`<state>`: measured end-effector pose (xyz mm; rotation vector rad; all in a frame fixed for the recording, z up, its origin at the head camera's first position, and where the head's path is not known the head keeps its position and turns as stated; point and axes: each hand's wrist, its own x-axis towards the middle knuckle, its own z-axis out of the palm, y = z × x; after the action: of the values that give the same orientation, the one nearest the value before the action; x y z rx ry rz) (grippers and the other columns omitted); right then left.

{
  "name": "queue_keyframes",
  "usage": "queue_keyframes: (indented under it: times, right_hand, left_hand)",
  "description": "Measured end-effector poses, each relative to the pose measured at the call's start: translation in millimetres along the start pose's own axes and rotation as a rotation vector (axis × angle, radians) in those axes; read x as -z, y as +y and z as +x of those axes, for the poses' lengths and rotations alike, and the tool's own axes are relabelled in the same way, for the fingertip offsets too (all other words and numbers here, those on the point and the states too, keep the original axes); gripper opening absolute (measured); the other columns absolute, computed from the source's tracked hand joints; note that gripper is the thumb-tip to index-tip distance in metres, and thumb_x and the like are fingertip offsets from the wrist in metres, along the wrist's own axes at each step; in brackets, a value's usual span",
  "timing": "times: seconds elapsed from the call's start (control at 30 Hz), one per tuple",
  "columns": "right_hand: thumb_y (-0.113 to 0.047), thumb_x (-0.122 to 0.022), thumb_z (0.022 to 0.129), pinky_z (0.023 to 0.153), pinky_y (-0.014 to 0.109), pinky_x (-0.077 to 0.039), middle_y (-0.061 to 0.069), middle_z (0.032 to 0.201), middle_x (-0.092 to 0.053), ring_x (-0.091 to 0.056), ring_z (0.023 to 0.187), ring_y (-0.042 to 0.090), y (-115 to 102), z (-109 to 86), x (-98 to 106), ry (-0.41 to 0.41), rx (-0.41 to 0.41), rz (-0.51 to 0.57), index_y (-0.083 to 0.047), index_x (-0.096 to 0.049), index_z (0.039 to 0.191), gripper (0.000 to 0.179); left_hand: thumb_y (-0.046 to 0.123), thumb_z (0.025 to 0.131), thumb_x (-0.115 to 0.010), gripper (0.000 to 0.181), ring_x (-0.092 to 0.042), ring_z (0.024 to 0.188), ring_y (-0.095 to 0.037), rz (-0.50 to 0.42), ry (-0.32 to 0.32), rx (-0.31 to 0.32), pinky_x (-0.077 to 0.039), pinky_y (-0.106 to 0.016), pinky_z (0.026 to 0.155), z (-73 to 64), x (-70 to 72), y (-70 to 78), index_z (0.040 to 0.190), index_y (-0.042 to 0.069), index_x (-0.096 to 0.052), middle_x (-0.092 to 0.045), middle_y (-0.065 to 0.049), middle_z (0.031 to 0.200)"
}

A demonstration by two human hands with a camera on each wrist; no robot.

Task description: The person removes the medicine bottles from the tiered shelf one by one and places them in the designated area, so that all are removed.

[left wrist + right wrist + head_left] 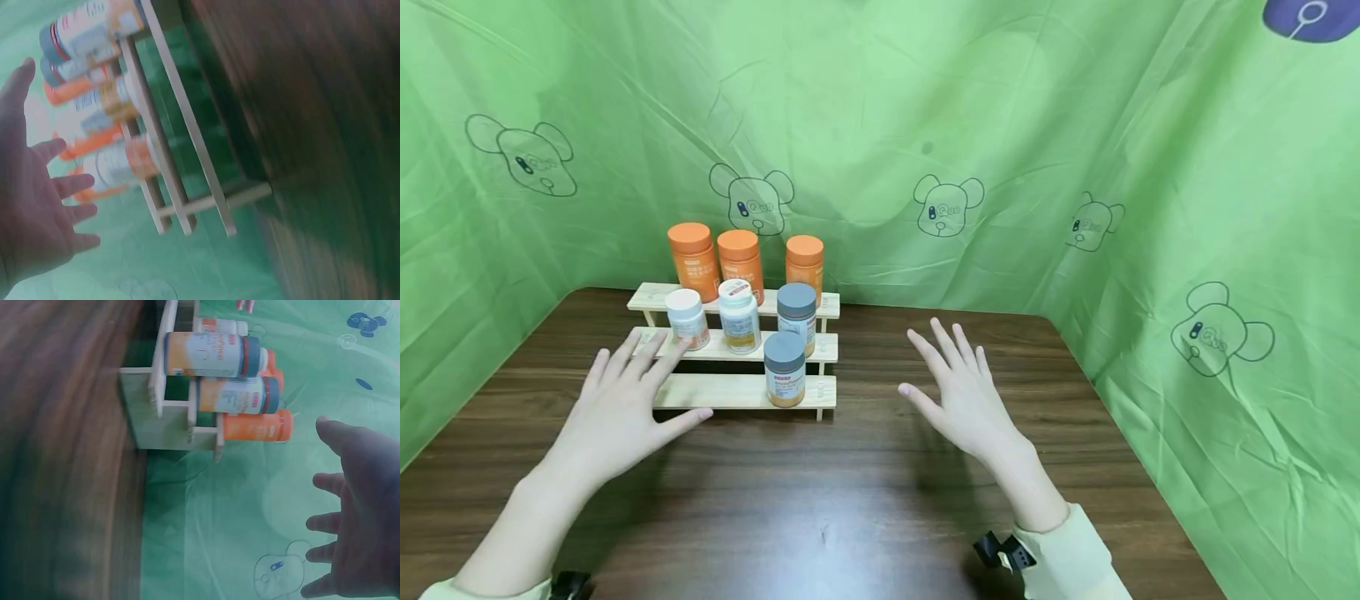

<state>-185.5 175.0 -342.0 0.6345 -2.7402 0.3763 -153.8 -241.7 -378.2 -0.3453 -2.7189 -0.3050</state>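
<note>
A three-step wooden rack [711,392] stands on the left half of the table. Three orange bottles [695,267] line its top step. The middle step carries two white-capped bottles [740,321] and a grey-capped bottle [797,310]; another grey-capped bottle [786,371] sits at the right end of the bottom step. My left hand [617,417], fingers spread, hovers at the rack's front left and holds nothing. My right hand [966,400] is apart from the rack on its right, fingers extended, also holding nothing. In the right wrist view its fingers [325,522] point toward the green cloth.
Green cloth [865,100] with printed mouse heads hangs behind the table and along both sides. The dark wood table [820,517] extends in front of the rack and to its right. A purple printed shape [1311,17] shows at the upper right.
</note>
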Motion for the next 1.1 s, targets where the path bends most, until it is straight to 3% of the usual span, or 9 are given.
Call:
queue_keyframes:
  times: [0.17,0.33,0.53,0.63,0.87,1.1]
  right_hand:
    - [-0.061,-0.043,0.092,0.11,0.06,-0.013,-0.007,0.158,-0.005,-0.003,0.145,0.025,-10,21.9,7,0.019,0.031,0.061,-0.04,-0.015,0.149,0.068]
    - [-0.059,-0.044,0.092,0.109,0.059,-0.017,-0.011,0.158,-0.004,-0.005,0.145,0.023,-18,47.1,11,0.033,0.068,0.147,-0.041,-0.012,0.149,0.068]
    - [-0.056,-0.047,0.092,0.109,0.057,-0.02,-0.014,0.157,-0.007,-0.007,0.145,0.018,-24,74.8,10,0.036,0.104,0.274,-0.042,-0.012,0.149,0.068]
    - [-0.055,-0.048,0.093,0.111,0.052,-0.018,-0.014,0.157,-0.008,-0.008,0.145,0.015,-28,88.1,9,0.027,0.125,0.335,-0.04,-0.013,0.15,0.069]
    - [-0.049,-0.051,0.093,0.113,0.042,-0.019,-0.012,0.156,-0.017,-0.015,0.143,0.01,-34,119.9,-1,0.055,0.181,0.404,-0.035,-0.016,0.15,0.068]
    - [-0.046,-0.053,0.093,0.112,0.039,-0.025,-0.008,0.155,-0.024,-0.022,0.14,0.009,-38,148.0,-10,0.069,0.2,0.464,-0.032,-0.02,0.15,0.068]
  left_hand:
    - [0.062,0.077,-0.065,0.095,-0.014,0.142,-0.037,-0.058,0.021,0.016,-0.001,-0.057,0.112,1.7,7.7,-20.3,0.151,0.021,-0.023,-0.031,-0.018,0.15]
    - [0.053,0.079,-0.068,0.094,-0.013,0.143,-0.036,-0.15,0.03,0.045,0.001,-0.057,0.112,1.6,7.6,-43.8,0.152,0.02,-0.019,-0.03,-0.017,0.151]
    - [0.046,0.077,-0.074,0.096,-0.015,0.141,-0.041,-0.246,0.032,0.09,-0.008,-0.073,0.099,3.6,1.2,-67.2,0.152,0.023,-0.017,-0.029,-0.022,0.15]
    - [0.042,0.077,-0.075,0.098,-0.014,0.139,-0.047,-0.295,0.011,0.113,-0.009,-0.075,0.095,4.1,-4.2,-77.6,0.152,0.023,-0.016,-0.027,-0.026,0.149]
    - [0.037,0.078,-0.076,0.108,-0.012,0.138,-0.049,-0.426,-0.041,0.154,-0.007,-0.071,0.101,4.5,-15.8,-96.9,0.153,0.018,-0.001,-0.03,-0.025,0.148]
    - [0.035,0.081,-0.074,0.106,-0.012,0.136,-0.052,-0.494,-0.16,0.175,-0.014,-0.072,0.097,0.6,-23.8,-112.0,0.153,0.015,0.002,-0.026,-0.03,0.147]
